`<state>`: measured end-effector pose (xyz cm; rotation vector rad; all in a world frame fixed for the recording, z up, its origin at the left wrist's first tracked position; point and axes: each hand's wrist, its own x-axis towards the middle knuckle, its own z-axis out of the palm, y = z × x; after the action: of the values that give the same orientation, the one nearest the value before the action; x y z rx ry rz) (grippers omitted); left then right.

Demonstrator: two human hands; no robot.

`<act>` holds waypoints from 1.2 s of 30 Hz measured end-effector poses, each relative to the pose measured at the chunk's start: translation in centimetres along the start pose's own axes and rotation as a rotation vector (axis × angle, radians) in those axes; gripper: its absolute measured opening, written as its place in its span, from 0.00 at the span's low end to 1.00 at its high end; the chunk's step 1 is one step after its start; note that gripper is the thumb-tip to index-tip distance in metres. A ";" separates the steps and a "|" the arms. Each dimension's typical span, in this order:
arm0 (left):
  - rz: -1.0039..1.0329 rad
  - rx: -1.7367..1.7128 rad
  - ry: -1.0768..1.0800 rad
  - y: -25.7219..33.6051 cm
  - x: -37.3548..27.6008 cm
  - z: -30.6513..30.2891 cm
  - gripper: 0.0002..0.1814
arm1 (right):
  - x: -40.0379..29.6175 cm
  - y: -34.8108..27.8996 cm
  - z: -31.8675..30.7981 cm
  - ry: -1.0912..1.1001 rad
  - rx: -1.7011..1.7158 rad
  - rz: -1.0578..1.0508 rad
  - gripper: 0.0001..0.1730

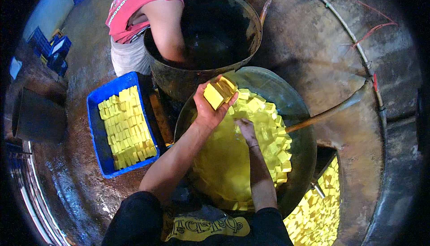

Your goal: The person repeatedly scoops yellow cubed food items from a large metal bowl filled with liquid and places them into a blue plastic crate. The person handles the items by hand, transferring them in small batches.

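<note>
My left hand (212, 106) is raised above the left part of a wide round metal vat (292, 95). It holds several yellow tofu blocks (215, 95) stacked side by side in the palm and fingers. Cloudy yellow water fills the vat, with many more tofu blocks (281, 155) heaped along its right side. My right hand (247, 131) dips into this water beside the heap. Its fingertips are blurred by the liquid, so whether they grip a block is unclear. To the left, a blue plastic crate (97, 145) holds rows of closely packed yellow tofu blocks (126, 128).
A co-worker (151, 14) leans over a deep dark drum (215, 66) beyond the vat, one arm inside. A hose (329, 113) runs into the vat from a pipe (356, 43) on the right. More tofu pieces (315, 209) fill a container at lower right. Blue crates (55, 49) stand far left.
</note>
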<state>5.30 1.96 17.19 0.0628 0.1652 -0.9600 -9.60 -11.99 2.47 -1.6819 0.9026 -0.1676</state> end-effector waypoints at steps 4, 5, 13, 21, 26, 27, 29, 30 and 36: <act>0.004 0.036 -0.012 -0.1 -0.3 1.0 0.23 | -1.8 0.2 2.7 -0.260 -0.900 -0.303 0.16; 0.000 0.037 -0.033 0.1 -0.4 1.5 0.22 | -1.6 1.2 4.0 -0.234 -1.153 -0.415 0.15; 0.204 0.219 -0.090 9.4 -6.2 4.1 0.25 | -5.7 -4.5 1.2 -0.367 0.051 -0.063 0.14; 0.314 0.315 0.209 15.3 -10.7 -5.3 0.25 | -13.1 -25.0 12.6 -0.466 -0.067 -0.396 0.14; 0.167 0.138 0.236 16.5 -13.9 -8.4 0.28 | -12.2 -24.1 21.3 -0.554 -0.300 -0.260 0.17; 0.153 0.148 0.255 17.5 -14.9 -9.5 0.28 | -12.8 -24.0 22.8 -0.601 -0.226 -0.254 0.19; 0.206 0.154 0.308 19.4 -16.6 -11.4 0.26 | -14.0 -24.5 25.6 -0.691 -0.083 -0.232 0.24; 0.177 0.124 0.321 20.3 -17.6 -12.0 0.26 | -14.4 -25.4 26.9 -0.784 -0.186 -0.199 0.32; 0.044 -0.052 0.493 23.8 -21.0 -15.6 0.25 | -12.7 -20.2 35.6 -0.638 -0.540 -0.348 0.45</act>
<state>11.28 34.59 4.85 0.2548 0.6403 -0.8824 10.54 24.37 12.93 -2.1957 0.1673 0.3994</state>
